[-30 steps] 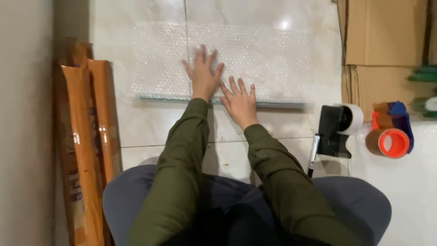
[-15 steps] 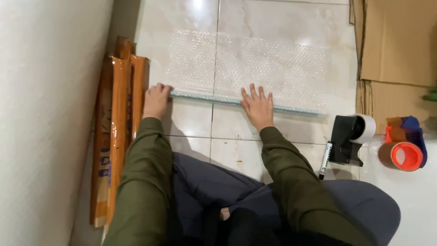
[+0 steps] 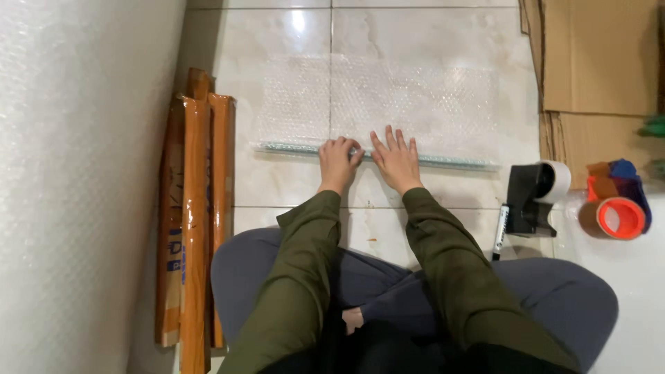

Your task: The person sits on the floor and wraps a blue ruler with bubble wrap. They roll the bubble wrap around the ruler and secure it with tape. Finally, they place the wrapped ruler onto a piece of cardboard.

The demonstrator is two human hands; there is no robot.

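A sheet of clear bubble wrap (image 3: pixel 388 97) lies flat on the tiled floor in front of me. A long thin pale-green rod (image 3: pixel 291 147) lies along its near edge, partly rolled into the wrap. My left hand (image 3: pixel 337 160) curls its fingers over the rod and the wrap's edge near the middle. Just to its right, my right hand (image 3: pixel 396 158) presses flat on the same edge with fingers spread. Both sleeves are olive green. I sit cross-legged behind the sheet.
Several long orange-wrapped packages (image 3: pixel 196 208) lie on the floor at my left, beside a big roll of bubble wrap (image 3: pixel 69 173). A black tape dispenser (image 3: pixel 533 194), a marker (image 3: pixel 500 228) and an orange tape roll (image 3: pixel 620 217) sit at the right. Flattened cardboard (image 3: pixel 596 62) lies at the far right.
My left hand slid from the rod's left end to the middle, beside my right hand, and its fingers curled. The view shifted right.
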